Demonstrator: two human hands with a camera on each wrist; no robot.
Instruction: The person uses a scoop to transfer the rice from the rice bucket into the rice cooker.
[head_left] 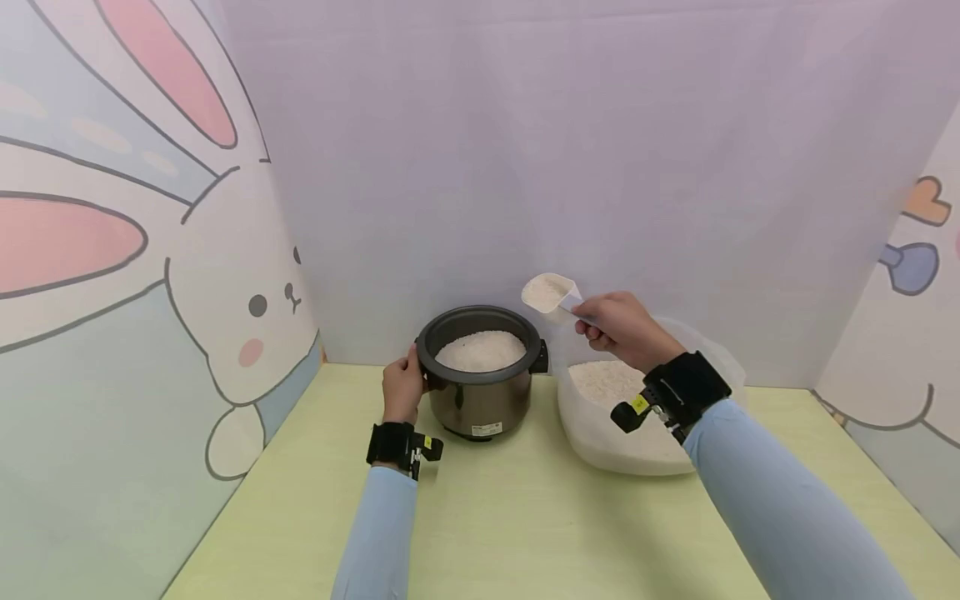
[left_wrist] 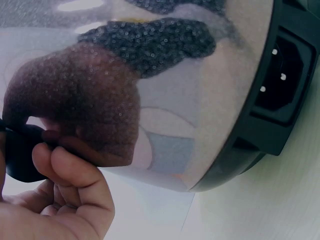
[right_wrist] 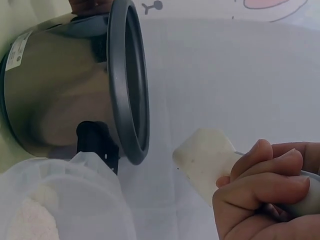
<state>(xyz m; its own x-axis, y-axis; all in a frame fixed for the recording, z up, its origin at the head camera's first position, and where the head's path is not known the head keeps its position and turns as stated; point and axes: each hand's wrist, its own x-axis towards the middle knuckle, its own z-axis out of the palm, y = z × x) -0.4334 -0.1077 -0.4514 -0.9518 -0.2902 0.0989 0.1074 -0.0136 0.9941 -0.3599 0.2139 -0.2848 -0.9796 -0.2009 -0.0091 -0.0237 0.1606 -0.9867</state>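
A dark rice cooker (head_left: 483, 400) without a lid stands on the table, white rice (head_left: 482, 352) visible inside. My left hand (head_left: 402, 386) grips its black side handle (left_wrist: 22, 155); the left wrist view shows thumb and fingers pinching that handle. In my right hand (head_left: 626, 329) is the handle of a white scoop (head_left: 551, 293), which is filled with rice. The scoop is raised above and between the cooker and a translucent rice bin (head_left: 630, 454). Seen from the right wrist, the scoop (right_wrist: 205, 157) hangs apart from the cooker's rim (right_wrist: 129, 82).
Loose rice (head_left: 607, 382) lies in the bin, just right of the cooker. A power socket (left_wrist: 282, 75) sits low on the cooker's side. Behind is a pale cloth backdrop (head_left: 525, 150); a rabbit-print panel (head_left: 217, 317) borders the left side of the yellow-green table (head_left: 495, 517).
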